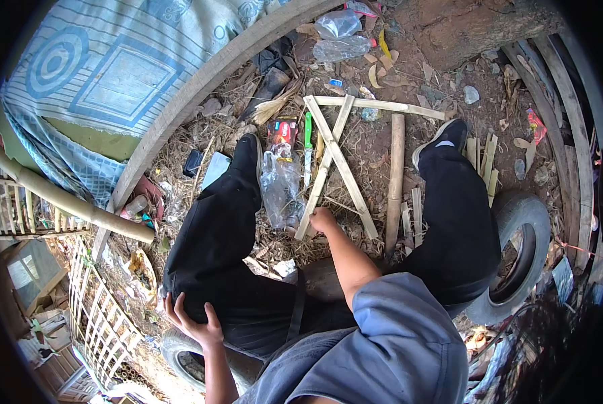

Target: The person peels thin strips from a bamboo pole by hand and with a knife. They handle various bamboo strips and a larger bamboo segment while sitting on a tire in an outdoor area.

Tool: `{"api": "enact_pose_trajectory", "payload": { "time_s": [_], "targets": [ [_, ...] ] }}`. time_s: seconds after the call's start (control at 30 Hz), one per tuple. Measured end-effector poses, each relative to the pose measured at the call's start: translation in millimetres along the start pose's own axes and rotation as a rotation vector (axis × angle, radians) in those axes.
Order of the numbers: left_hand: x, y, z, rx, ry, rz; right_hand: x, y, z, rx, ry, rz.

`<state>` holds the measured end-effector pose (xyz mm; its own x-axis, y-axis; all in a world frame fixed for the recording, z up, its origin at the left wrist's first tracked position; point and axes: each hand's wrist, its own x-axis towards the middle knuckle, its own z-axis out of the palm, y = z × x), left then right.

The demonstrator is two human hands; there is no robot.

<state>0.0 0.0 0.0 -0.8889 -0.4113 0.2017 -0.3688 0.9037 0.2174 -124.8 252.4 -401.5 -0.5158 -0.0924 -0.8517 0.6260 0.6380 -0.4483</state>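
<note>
Two pale bamboo strips lie crossed on the ground between my feet. One strip slants from upper left to lower right, over the other strip. At the lower left end of that other strip, my right hand is closed on its edge, the fingertips partly hidden. A third strip lies across the far ends of the pair. My left hand rests on my left thigh with its fingers spread, holding nothing. Left of the crossed strips lies a knife with a green handle.
A round bamboo pole lies right of the strips, with shorter split pieces beside it. Crumpled clear plastic bottles lie near my left shoe. Old tyres flank me. A cloth-covered platform stands at far left, and a woven bamboo lattice at lower left.
</note>
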Motion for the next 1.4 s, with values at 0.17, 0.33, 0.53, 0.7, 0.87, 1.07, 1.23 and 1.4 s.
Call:
{"api": "enact_pose_trajectory", "payload": {
  "time_s": [0.17, 0.33, 0.53, 0.7, 0.87, 1.07, 1.23, 1.4],
  "targets": [
    [0.6, -0.7, -2.9, 0.001, 0.006, -0.028, -18.1, -16.1, -8.0, 0.111, -0.120, 0.008],
    [3.0, 5.7, -1.6, 0.004, -0.001, -0.019, -16.6, -7.1, -12.0, 0.138, -0.150, -0.040],
    [2.3, 5.6, -1.0, 0.006, -0.001, -0.021, -19.8, -13.8, -16.3, 0.092, -0.166, 0.011],
    [1.2, 0.1, 0.0, -0.006, 0.011, -0.008, -37.6, -26.3, -16.0, 0.144, -0.131, 0.049],
    [0.2, -0.6, 0.0, 0.002, 0.016, 0.008, -53.8, -18.0, 1.5, 0.151, 0.241, 0.033],
    [-2.8, -6.8, 2.2, 0.009, 0.025, 0.051, -65.1, 23.2, 1.1, 0.146, 0.051, -0.056],
    [-6.7, -14.3, -0.3, -0.009, 0.029, 0.047, -69.0, 53.0, -41.7, 0.190, 0.136, 0.045],
    [-7.0, -8.4, -0.5, -0.061, 0.020, 0.061, -64.8, 78.9, -89.8, 0.192, 0.368, -0.038]
  ]
}}
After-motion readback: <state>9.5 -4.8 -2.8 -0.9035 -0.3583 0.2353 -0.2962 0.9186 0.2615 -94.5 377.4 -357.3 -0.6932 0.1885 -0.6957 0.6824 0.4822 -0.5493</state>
